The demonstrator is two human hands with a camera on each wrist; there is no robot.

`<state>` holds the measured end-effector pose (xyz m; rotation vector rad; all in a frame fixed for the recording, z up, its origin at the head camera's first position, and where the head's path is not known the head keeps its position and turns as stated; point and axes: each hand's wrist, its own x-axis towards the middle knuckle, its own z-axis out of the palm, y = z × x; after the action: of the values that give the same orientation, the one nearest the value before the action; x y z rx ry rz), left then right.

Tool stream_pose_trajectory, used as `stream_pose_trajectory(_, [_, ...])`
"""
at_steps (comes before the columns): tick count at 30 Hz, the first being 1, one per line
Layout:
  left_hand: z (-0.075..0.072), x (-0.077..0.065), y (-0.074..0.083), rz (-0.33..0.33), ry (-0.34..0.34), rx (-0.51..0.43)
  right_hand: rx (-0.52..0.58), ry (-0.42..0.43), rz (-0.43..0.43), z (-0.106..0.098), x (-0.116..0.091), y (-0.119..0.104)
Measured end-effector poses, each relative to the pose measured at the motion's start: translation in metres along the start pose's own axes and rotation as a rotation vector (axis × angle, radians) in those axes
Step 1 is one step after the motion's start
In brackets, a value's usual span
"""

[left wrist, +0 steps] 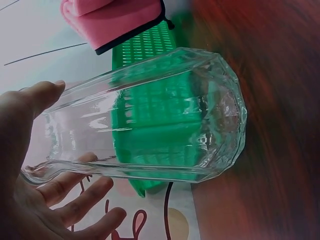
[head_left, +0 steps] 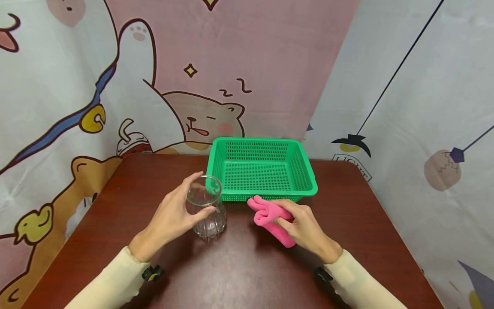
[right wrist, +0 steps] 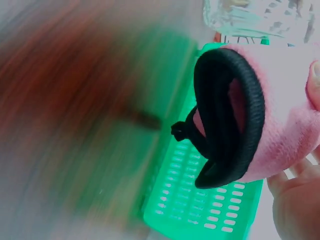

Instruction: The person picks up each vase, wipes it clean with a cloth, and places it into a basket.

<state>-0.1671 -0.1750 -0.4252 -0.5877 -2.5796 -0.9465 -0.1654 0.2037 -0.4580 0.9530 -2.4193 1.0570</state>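
Note:
A clear glass vase [head_left: 212, 223] with a fluted, faceted body is upright at the middle left of the table. My left hand [head_left: 173, 214] grips it near the rim, thumb on one side and fingers on the other. Whether its base touches the table, I cannot tell. My right hand [head_left: 308, 227] pinches a folded pink cloth [head_left: 275, 214] above the table, to the right of the vase. In the right wrist view the cloth [right wrist: 285, 115] shows a black edging and a small black loop. Between cloth and vase there is a gap.
A green perforated plastic basket [head_left: 313, 186] stands at the back of the dark brown wooden table [head_left: 239, 274], just beyond both hands. A cartoon-printed curtain [head_left: 270, 64] hangs behind the table and along its sides.

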Motion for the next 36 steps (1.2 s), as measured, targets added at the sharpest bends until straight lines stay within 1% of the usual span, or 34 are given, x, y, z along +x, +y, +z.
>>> stream_pose_trajectory(9, [0.0,0.001,0.0,0.018,-0.024,-0.046,0.054,0.049,0.068,0.01,0.011,-0.012])
stream_pose_trajectory(14, [-0.001,0.001,0.0,0.021,-0.035,-0.05,0.075,0.071,0.108,0.018,0.019,-0.019])
stream_pose_trajectory(21, [-0.002,0.0,-0.003,0.014,-0.057,-0.065,0.091,0.126,0.12,0.033,0.032,-0.028])
stream_pose_trajectory(30, [-0.003,-0.002,-0.002,0.015,-0.074,-0.079,0.115,0.144,0.186,0.051,0.046,-0.035])
stream_pose_trajectory(36, [-0.003,0.0,0.0,0.019,-0.093,-0.108,0.188,0.135,0.178,0.061,0.056,-0.04])
